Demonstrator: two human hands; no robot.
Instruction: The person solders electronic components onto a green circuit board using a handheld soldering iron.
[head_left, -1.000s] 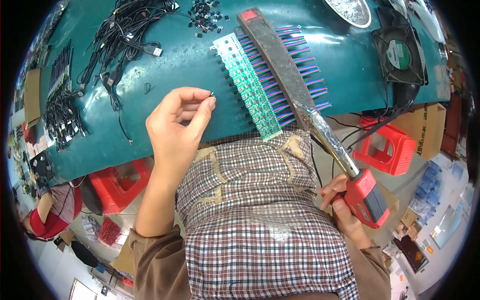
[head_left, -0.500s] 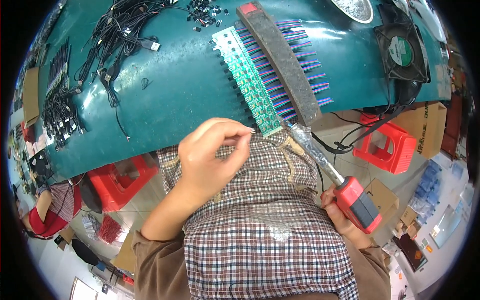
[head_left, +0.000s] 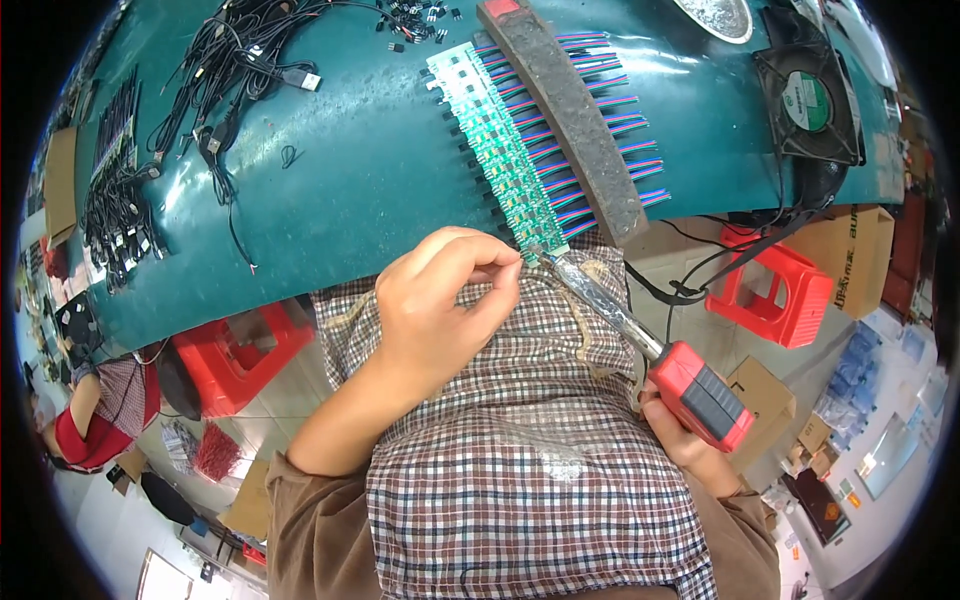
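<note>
A panel of green circuit boards (head_left: 505,165) lies at the table's near edge, with a row of small black connectors along its left side. Thumb and forefinger of my left hand (head_left: 440,305) are pinched together at the panel's near end. They hold a small black connector, now almost hidden by the fingertips. From the right, my right hand (head_left: 682,435) grips a soldering iron (head_left: 700,395) by its red and black handle. Its metal shaft slants up to the left. The tip meets the near end of the panel, close to my left fingertips.
A long dark bar (head_left: 570,120) rests across coloured wires (head_left: 640,165) beside the panel. Bundled black cables (head_left: 225,75) and loose small connectors (head_left: 425,20) lie farther back. A fan (head_left: 808,100) stands at right. Red stools (head_left: 770,285) and another person (head_left: 105,415) are beyond the table.
The soldering iron's tip has moved left and slightly down onto the panel's near end. My left hand has shifted slightly right, bringing the connector against the panel. Its grip remains closed.
</note>
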